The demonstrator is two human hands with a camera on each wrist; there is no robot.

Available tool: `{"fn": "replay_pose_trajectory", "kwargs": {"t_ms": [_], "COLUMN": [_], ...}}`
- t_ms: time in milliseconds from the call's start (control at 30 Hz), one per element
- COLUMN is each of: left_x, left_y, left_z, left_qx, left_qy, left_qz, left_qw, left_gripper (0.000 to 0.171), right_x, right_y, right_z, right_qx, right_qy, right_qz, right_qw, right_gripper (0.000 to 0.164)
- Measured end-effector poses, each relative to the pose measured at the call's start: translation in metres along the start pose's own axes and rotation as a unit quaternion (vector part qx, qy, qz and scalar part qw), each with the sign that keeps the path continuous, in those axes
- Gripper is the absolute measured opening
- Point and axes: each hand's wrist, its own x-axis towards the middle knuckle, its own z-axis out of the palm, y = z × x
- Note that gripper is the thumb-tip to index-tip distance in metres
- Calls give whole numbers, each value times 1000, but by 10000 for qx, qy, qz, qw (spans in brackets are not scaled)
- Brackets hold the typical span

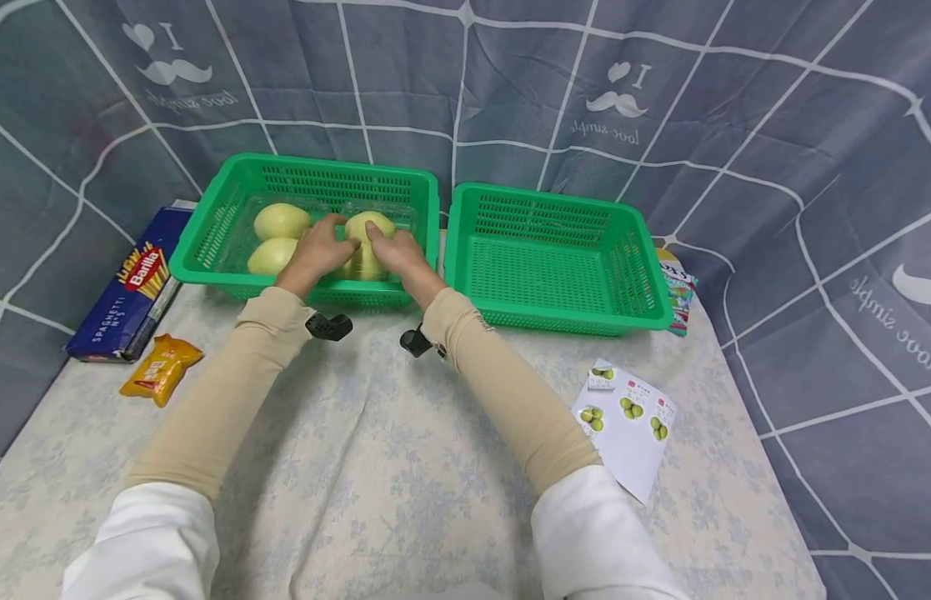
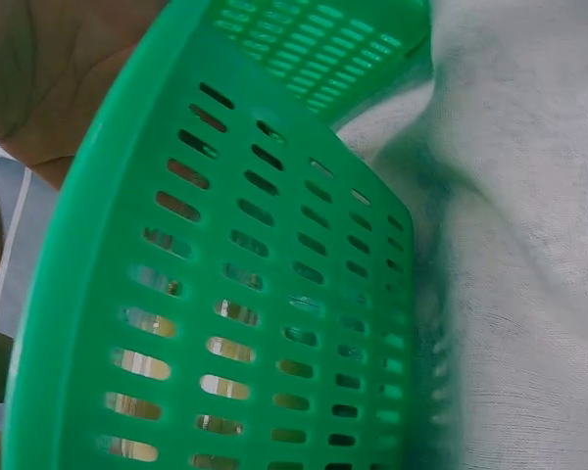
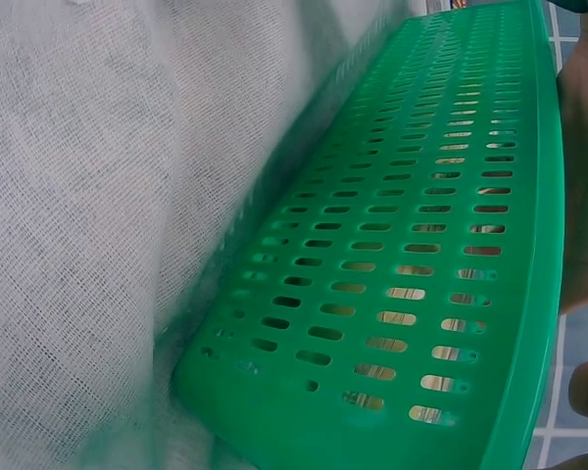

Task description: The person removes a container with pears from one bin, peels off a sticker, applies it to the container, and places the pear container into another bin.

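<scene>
Several pale yellow oval fruits [image 1: 282, 222] lie in clear plastic boxes inside the left green basket [image 1: 240, 167]. My right hand [image 1: 402, 252] reaches over the near rim and holds a pale yellow fruit [image 1: 370, 223] in the right-hand box, thumb across its face and fingers at its right side. My left hand [image 1: 317, 250] is at the left side of that same box, thumb towards the fruits; its fingertips' contact is hard to make out. In both wrist views the basket's slotted wall [image 2: 245, 235] hides the fingers' work.
A second green basket [image 1: 555, 321] stands to the right. Left lie a blue spaghetti box [image 1: 131, 287] and an orange snack packet [image 1: 162, 369]. A sheet of fruit stickers [image 1: 630, 433] lies at the right; a colourful packet [image 1: 678, 292] sits behind the right basket.
</scene>
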Motion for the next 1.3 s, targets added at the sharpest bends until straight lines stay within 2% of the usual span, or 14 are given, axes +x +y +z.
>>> {"fn": "replay_pose_trajectory", "kwargs": {"t_ms": [200,367,567,700,900,1100,1300], "left_x": [-2,-3,-5,-4,-2,-1,-4], "left_y": [1,1,-2,-7,-14,-16,-16], "left_z": [-1,-2,-6,-11,-16,-16,-17], "left_qx": [22,76,189,49,-391,-642,-929], "left_qy": [130,311,736,908,939,893,820], "left_qz": [-111,-125,-88,-129,-226,-262,-395], "left_qw": [9999,9994,9971,9958,9946,9936,9915], "left_gripper": [63,61,55,50,53,53,46], "right_x": [0,-1,-4,-5,-3,-2,-3], "right_y": [-1,-2,-5,-4,0,1,0], "right_z": [0,0,-2,-5,-8,-11,-14], "right_qx": [-15,49,325,351,19,-96,-142], "right_qy": [32,85,239,356,873,1163,1152], "right_qz": [14,15,-212,-475,-748,-633,-615], "right_qw": [10000,10000,9990,9976,9934,9911,9913], "right_gripper": [72,75,83,69,49,47,46]}}
